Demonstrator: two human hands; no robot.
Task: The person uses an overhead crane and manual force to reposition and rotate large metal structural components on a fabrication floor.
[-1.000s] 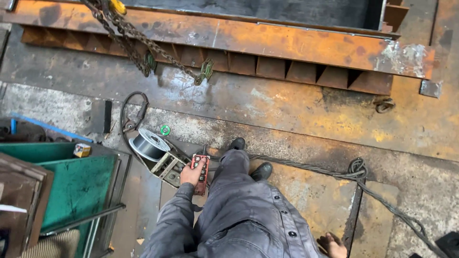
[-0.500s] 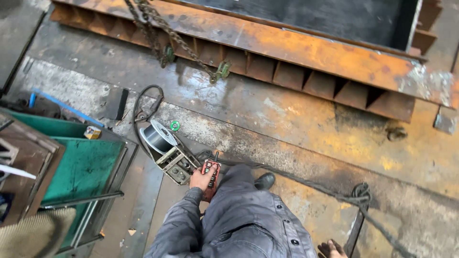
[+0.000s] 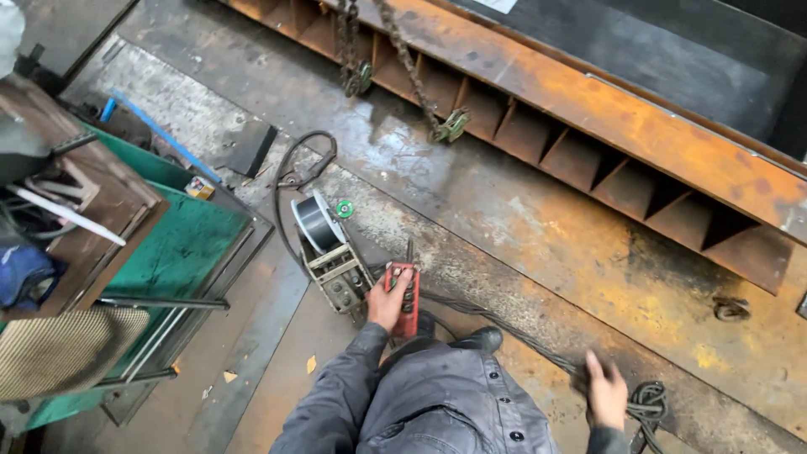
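My left hand (image 3: 387,304) grips a red remote control box (image 3: 406,296) with dark buttons, held out in front of my grey jacket. My right hand (image 3: 606,391) hangs low at the right, blurred, fingers apart, holding nothing, just above a coil of wire rope (image 3: 646,402) on the floor. A wire feeder with a spool of silver wire (image 3: 318,225) stands just left of the remote. Two chains with green hooks (image 3: 451,127) hang down onto a long rusty steel beam (image 3: 622,134).
A green metal table (image 3: 181,248) and a brown wooden box (image 3: 101,193) stand at the left, with a woven pad (image 3: 67,349) below. A black cable (image 3: 294,172) loops on the rusty floor. A steel rope (image 3: 504,328) runs past my black boot (image 3: 479,339).
The view has swung right and tilted, so the beam now runs diagonally. My right hand has come up into view at the lower right. The left hand keeps hold of the remote.
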